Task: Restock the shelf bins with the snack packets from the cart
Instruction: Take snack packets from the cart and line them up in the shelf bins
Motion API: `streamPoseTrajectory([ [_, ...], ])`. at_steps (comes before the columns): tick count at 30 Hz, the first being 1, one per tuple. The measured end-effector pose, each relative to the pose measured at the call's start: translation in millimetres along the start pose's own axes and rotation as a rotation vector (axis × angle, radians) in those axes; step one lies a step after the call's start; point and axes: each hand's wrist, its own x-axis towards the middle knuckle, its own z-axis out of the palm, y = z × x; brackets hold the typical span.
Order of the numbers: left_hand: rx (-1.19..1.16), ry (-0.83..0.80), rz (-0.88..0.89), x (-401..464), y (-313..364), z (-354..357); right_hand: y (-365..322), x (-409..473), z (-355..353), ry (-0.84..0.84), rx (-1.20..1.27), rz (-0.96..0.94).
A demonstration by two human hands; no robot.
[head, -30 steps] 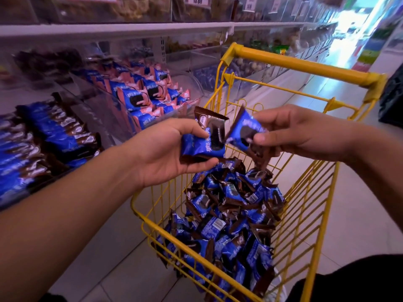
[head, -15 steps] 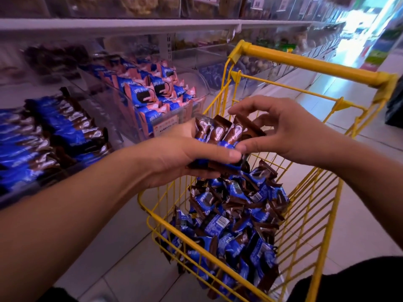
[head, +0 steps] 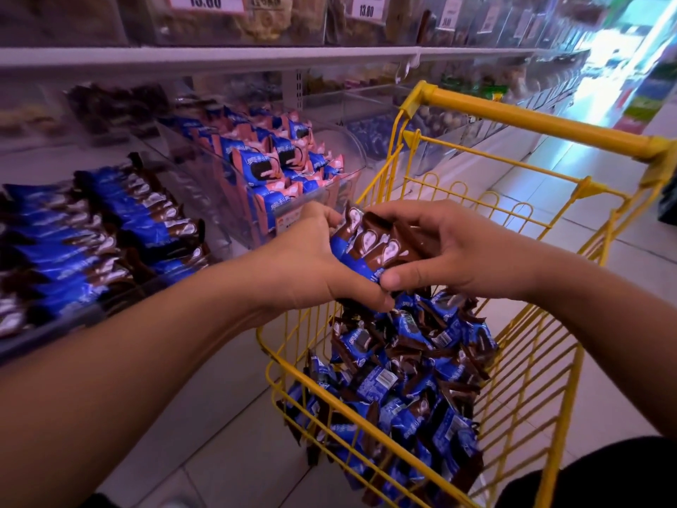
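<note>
Over the yellow wire cart (head: 542,379) both hands hold one small stack of blue and brown snack packets (head: 373,247). My left hand (head: 311,265) grips the stack from the left and below, thumb across its lower edge. My right hand (head: 450,254) curls over the stack from the right, thumb pressed at its bottom. A heap of the same packets (head: 406,383) fills the cart. On the shelf at left, a clear bin (head: 91,229) holds rows of matching blue and brown packets.
A neighbouring clear bin (head: 278,166) holds blue and pink packets. More bins and price tags (head: 205,1) line the upper shelf. The cart's yellow handle (head: 531,119) crosses at right. Tiled aisle floor (head: 205,416) lies between shelf and cart.
The packet in my right hand was brought against those in my left; now both hands clasp one gathered stack, a little higher and closer to the shelf.
</note>
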Motion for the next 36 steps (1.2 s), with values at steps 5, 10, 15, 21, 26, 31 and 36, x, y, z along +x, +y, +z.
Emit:
streamPoseTrajectory([
  [5,-0.166,0.178,0.121,-9.5,4.0,-11.1,-0.1,9.7,12.6,0.140,0.261,-0.028],
  [10,-0.337,0.237,0.164,-17.3,1.2,-18.7,-1.2,28.1,39.8,0.293,0.463,0.023],
  [15,-0.342,0.130,0.211,-31.0,-0.4,-55.1,-14.3,39.6,41.4,0.236,0.293,-0.101],
  [21,-0.347,0.252,0.286,-51.6,-8.2,-109.7,-68.5,102.5,36.9,0.039,0.009,-0.142],
  [26,-0.347,0.458,0.270,-68.8,-21.0,-147.4,-108.6,168.9,57.6,-0.095,-0.421,-0.167],
  [31,-0.301,0.529,0.181,-81.2,-35.5,-164.9,-120.4,205.0,87.0,-0.241,-0.650,-0.254],
  [36,-0.248,0.483,0.090,-85.1,-40.5,-170.6,-110.8,215.0,92.1,-0.312,-0.659,-0.209],
])
